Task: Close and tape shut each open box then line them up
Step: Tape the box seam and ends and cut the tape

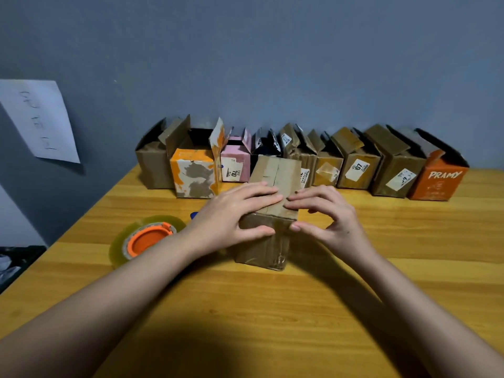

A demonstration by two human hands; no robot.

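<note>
A brown cardboard box [275,173] stands in the middle of the wooden table [272,309] with its top flaps folded down. My left hand [234,214] lies over the box's top left, fingers flat on the flaps and thumb against the front face. My right hand [327,216] presses its fingertips on the top right edge, with the thumb touching the front corner. A roll of clear tape [144,238] with an orange core lies flat to the left of the box. Behind, a row of several open boxes [357,167] runs along the wall.
The row includes an orange and white box [193,175], a pink box [236,165] and an orange PRAMY box [436,181] at the right end. A small blue object [194,214] peeks out behind my left wrist. A sheet of paper [38,118] hangs on the grey wall.
</note>
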